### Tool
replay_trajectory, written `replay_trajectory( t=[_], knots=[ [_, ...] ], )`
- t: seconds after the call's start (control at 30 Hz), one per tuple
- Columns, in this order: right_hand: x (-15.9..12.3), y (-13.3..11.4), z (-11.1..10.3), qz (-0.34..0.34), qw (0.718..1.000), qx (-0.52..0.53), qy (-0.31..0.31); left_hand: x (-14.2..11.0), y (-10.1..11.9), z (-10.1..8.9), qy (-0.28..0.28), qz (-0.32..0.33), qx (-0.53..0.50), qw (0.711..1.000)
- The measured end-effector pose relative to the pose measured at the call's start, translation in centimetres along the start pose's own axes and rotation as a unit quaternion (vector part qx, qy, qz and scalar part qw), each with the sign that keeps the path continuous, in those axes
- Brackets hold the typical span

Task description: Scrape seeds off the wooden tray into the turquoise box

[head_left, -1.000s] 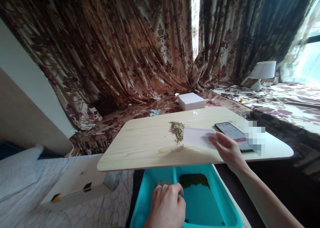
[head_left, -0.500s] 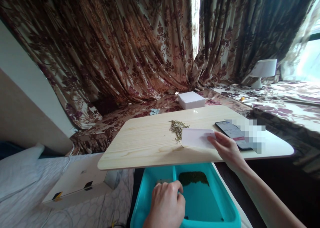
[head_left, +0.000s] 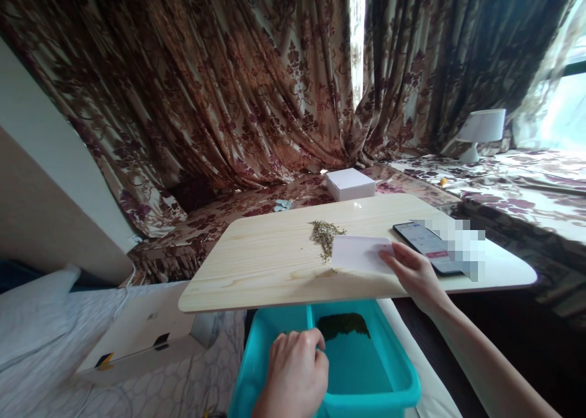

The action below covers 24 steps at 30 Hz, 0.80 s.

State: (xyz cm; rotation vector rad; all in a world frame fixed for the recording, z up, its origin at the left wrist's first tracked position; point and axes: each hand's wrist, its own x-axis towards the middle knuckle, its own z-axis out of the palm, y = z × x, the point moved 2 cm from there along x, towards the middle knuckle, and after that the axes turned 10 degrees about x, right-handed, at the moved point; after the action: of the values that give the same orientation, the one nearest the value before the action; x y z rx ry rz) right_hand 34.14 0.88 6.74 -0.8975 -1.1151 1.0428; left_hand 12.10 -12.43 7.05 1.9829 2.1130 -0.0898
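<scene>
My right hand (head_left: 416, 274) pinches a thin white card (head_left: 359, 253) by its right end. The card is held tilted over the wooden tabletop (head_left: 251, 262), its left end beside a loose pile of small greenish dried bits (head_left: 326, 235). Below the table's near edge is a turquoise two-part bin (head_left: 403, 375). My left hand (head_left: 295, 366) is closed over the bin's middle divider, fingers curled and their tips hidden. Dark green dried matter (head_left: 343, 325) lies at the far end of the bin's right compartment.
A phone (head_left: 425, 247) lies on the table's right side, partly blurred out. Behind the table sits a white box (head_left: 350, 184). A larger white carton (head_left: 141, 326) rests on the bed at left. A white lamp (head_left: 483, 128) stands far right, near floral curtains (head_left: 256, 82).
The turquoise bin has shifted left together with my left hand. My right hand and the white card have stayed almost in place.
</scene>
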Motion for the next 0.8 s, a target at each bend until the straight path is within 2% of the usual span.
replay_trajectory(
  t=[0.2, 0.43, 0.63, 0.8],
  knots=[
    [0.1, 0.3, 0.4, 0.015, 1.0, -0.01, -0.009, 0.0, -0.1, -0.1, -0.006, -0.001, 0.002, 1.0],
    [-0.6, -0.4, 0.1, 0.026, 0.999, 0.011, -0.021, 0.0, -0.2, -0.1, -0.007, 0.001, 0.0, 1.0],
    [-0.6, -0.6, -0.6, 0.033, 0.999, 0.013, 0.006, 0.0, -0.1, -0.4, -0.009, -0.001, -0.001, 1.0],
    [-1.2, -1.0, 0.0, 0.028, 0.999, -0.004, -0.021, -0.2, -0.2, -0.4, -0.016, -0.003, 0.0, 1.0]
  ],
)
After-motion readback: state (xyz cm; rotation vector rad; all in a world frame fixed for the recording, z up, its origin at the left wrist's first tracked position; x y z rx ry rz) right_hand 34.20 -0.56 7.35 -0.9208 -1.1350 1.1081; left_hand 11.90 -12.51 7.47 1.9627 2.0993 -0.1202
